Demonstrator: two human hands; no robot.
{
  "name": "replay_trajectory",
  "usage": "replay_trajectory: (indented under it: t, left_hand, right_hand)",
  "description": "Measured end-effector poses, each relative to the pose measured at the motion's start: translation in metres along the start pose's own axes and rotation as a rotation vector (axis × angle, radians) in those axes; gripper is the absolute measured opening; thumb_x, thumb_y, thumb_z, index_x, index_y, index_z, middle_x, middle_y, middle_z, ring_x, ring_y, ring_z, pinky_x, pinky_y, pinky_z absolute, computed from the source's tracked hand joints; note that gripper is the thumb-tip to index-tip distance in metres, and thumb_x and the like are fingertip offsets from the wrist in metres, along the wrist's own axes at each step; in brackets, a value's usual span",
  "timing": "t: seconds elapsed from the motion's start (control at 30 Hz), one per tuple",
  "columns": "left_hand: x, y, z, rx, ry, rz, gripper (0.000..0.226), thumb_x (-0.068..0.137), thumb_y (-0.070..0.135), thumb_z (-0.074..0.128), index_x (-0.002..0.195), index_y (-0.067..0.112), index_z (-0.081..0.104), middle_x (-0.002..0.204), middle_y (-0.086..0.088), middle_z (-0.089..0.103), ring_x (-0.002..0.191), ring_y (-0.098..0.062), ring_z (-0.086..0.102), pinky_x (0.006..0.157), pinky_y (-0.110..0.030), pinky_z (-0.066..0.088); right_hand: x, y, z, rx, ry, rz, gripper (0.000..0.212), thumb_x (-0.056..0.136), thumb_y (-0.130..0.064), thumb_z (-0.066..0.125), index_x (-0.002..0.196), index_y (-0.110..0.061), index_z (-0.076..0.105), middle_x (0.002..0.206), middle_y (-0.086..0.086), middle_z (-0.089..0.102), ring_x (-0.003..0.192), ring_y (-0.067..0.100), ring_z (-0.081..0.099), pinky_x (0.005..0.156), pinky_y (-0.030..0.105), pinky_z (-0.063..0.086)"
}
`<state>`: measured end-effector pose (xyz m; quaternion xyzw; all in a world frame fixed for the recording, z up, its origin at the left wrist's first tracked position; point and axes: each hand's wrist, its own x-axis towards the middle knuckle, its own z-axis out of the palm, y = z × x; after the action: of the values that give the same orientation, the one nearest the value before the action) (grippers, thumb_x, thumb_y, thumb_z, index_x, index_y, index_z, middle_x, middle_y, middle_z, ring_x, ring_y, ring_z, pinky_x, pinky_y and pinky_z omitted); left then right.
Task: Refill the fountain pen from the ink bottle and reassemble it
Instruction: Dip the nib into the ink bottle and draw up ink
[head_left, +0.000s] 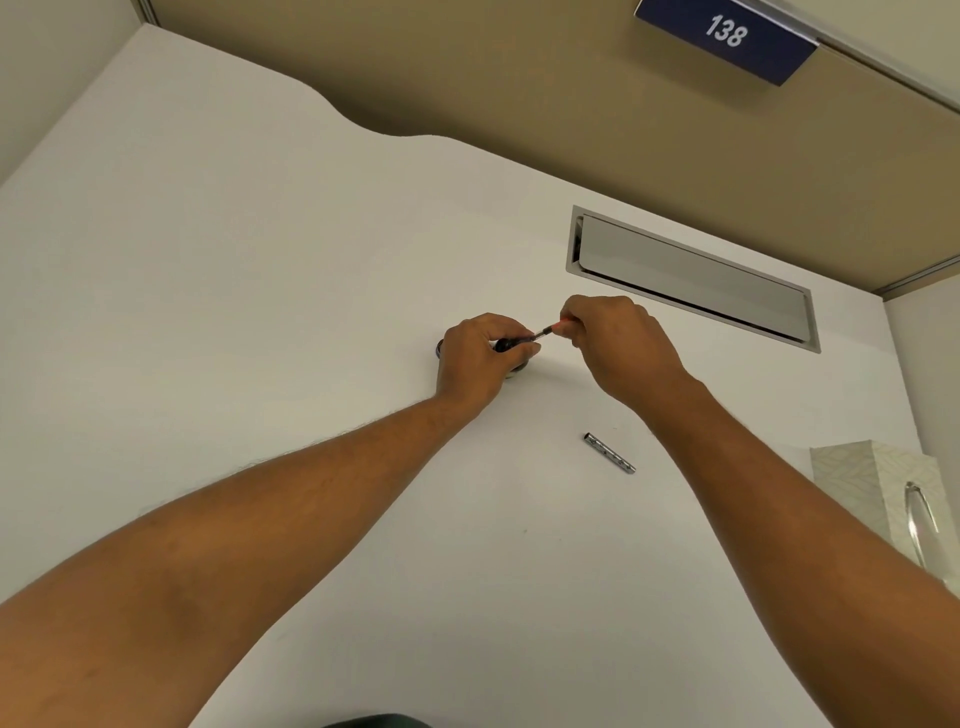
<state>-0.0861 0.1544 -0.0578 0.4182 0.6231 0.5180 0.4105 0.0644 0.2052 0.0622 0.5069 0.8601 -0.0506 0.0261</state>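
My left hand (475, 358) grips the black front section of the fountain pen (511, 343) near the middle of the white desk. My right hand (610, 338) pinches the red end of the pen's converter (557, 327), which runs in line with the section between both hands. The ink bottle (519, 370) stands behind and under my left hand, mostly hidden; only dark edges show. The pen's silver barrel (609, 452) lies loose on the desk, below my right hand and apart from it.
A metal cable hatch (691, 278) is set into the white desk (260, 286) behind my right hand. A patterned tissue box (883, 483) sits at the right edge. A tan partition with a blue "138" sign (727, 39) rises at the back.
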Motion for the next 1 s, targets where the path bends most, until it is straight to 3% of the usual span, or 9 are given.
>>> replay_trajectory:
  t: [0.1,0.17,0.27,0.33,0.57,0.63,0.73,0.87,1.0]
  left_hand:
    - [-0.001,0.000,0.001,-0.004,0.002,0.003,0.013,0.083,0.016,0.089,0.093,0.010,0.085,0.092,-0.001,0.080,0.083,-0.017,0.075,0.071,-0.025,0.059]
    - [-0.001,0.000,0.001,-0.005,0.003,0.006,0.013,0.082,0.016,0.089,0.094,0.010,0.085,0.092,-0.001,0.080,0.084,-0.017,0.075,0.072,-0.026,0.059]
    - [0.000,-0.001,0.000,0.012,-0.001,0.010,0.015,0.083,0.017,0.089,0.095,0.010,0.085,0.094,-0.003,0.081,0.086,-0.018,0.075,0.074,-0.025,0.059]
    - [0.000,-0.001,0.000,0.002,-0.008,0.005,0.014,0.084,0.016,0.089,0.095,0.009,0.085,0.093,-0.004,0.081,0.083,-0.018,0.075,0.070,-0.023,0.059]
    - [0.000,-0.001,0.001,-0.013,-0.004,0.019,0.013,0.083,0.014,0.089,0.095,0.007,0.085,0.091,-0.005,0.080,0.074,-0.005,0.070,0.062,-0.008,0.050]
    - [0.000,-0.001,0.002,-0.013,-0.001,0.022,0.014,0.083,0.014,0.089,0.095,0.008,0.085,0.092,-0.004,0.080,0.073,0.001,0.069,0.062,-0.006,0.049]
    - [0.001,-0.002,0.002,0.002,0.010,0.030,0.015,0.083,0.016,0.089,0.096,0.009,0.085,0.093,-0.003,0.080,0.078,-0.004,0.070,0.064,-0.006,0.048]
    - [0.001,-0.003,0.002,0.008,0.003,0.032,0.012,0.083,0.016,0.089,0.094,0.010,0.085,0.089,-0.001,0.079,0.077,-0.008,0.071,0.065,-0.010,0.050]
    - [0.001,-0.003,0.002,-0.015,-0.005,0.029,0.011,0.083,0.014,0.089,0.092,0.010,0.085,0.088,-0.001,0.079,0.073,0.002,0.068,0.061,-0.007,0.048]
  right_hand:
    - [0.003,-0.004,0.001,-0.048,-0.032,0.065,0.049,0.110,-0.048,0.038,0.081,-0.014,0.058,0.072,0.006,0.058,0.068,0.034,0.055,0.060,0.036,0.035]
    - [0.003,-0.005,-0.003,-0.027,-0.071,0.097,0.054,0.109,-0.053,0.036,0.081,-0.014,0.060,0.076,0.008,0.062,0.074,0.037,0.061,0.063,0.039,0.042]
    - [0.002,-0.003,-0.011,0.082,-0.091,0.050,0.035,0.104,-0.049,0.053,0.105,-0.018,0.070,0.097,0.003,0.074,0.088,0.033,0.067,0.078,0.044,0.056]
    - [0.001,-0.002,-0.013,0.093,-0.078,-0.017,0.020,0.104,-0.037,0.058,0.106,-0.019,0.068,0.096,0.003,0.074,0.087,0.031,0.069,0.077,0.043,0.056]
    - [0.004,-0.005,0.000,-0.044,-0.058,0.060,0.043,0.111,-0.044,0.038,0.086,-0.013,0.055,0.079,0.008,0.057,0.072,0.034,0.052,0.064,0.038,0.037]
    - [0.005,-0.005,-0.001,0.001,-0.075,0.029,0.039,0.110,-0.044,0.043,0.096,-0.013,0.062,0.088,0.008,0.065,0.078,0.035,0.056,0.066,0.040,0.044]
    - [0.004,-0.004,-0.007,0.132,-0.089,-0.013,0.026,0.105,-0.041,0.055,0.110,-0.017,0.064,0.101,0.001,0.070,0.085,0.028,0.062,0.073,0.041,0.054]
    - [0.004,-0.005,-0.002,-0.002,-0.038,-0.026,0.028,0.110,-0.034,0.048,0.100,-0.011,0.059,0.092,0.010,0.068,0.077,0.035,0.061,0.063,0.039,0.045]
    - [0.005,-0.011,0.001,-0.054,-0.033,0.093,0.049,0.111,-0.048,0.035,0.084,-0.012,0.054,0.081,0.011,0.059,0.076,0.038,0.057,0.063,0.038,0.037]
